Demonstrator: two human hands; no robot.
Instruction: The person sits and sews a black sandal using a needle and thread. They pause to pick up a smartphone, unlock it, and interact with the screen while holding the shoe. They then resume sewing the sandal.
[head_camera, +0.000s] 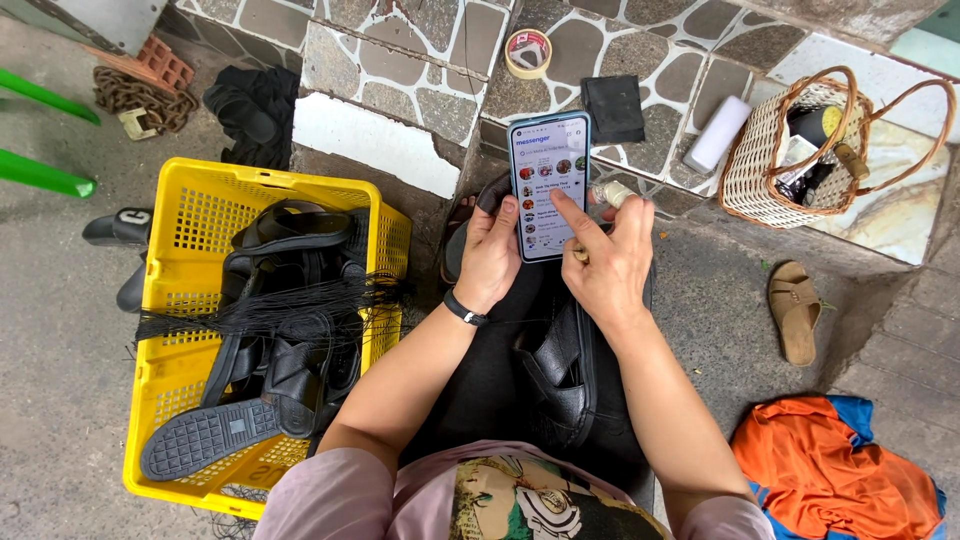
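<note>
Grey concrete ground (60, 330), running up to a low step faced in irregular stone tile (400, 60). Smartphone (549, 185) held upright over the lap, screen lit and facing up. Left hand (490, 255) grips its lower left edge, fingers wrapped behind, thumb along the side; black wristband (464, 308) on that wrist. Right hand (610, 262) has its index finger extended onto the lower part of the screen, other fingers curled loosely around what looks like a small pale tool or spool (612, 192), hard to identify. Black sandal (560, 375) rests across the lap beneath the forearms. Judgement: tapping goes best with the left hand keeping the phone steady and only the fingertip touching glass, so the item in the right hand does not brush the screen. To the person's left, yellow plastic crate (180, 240) holding more black sandals with a bundle of black thread (270, 305) draped over them. On the step: roll of tape (528, 52), black square pad (613, 108), white cylinder (716, 133), wicker basket (800, 150) with handles. Tan sandal (795, 310) and orange cloth (835, 470) lie on the ground at right. Rusty chain (140, 97) at upper left. Basket contents unclear; left fingertips hidden behind the phone; the person's legs mostly covered.
</note>
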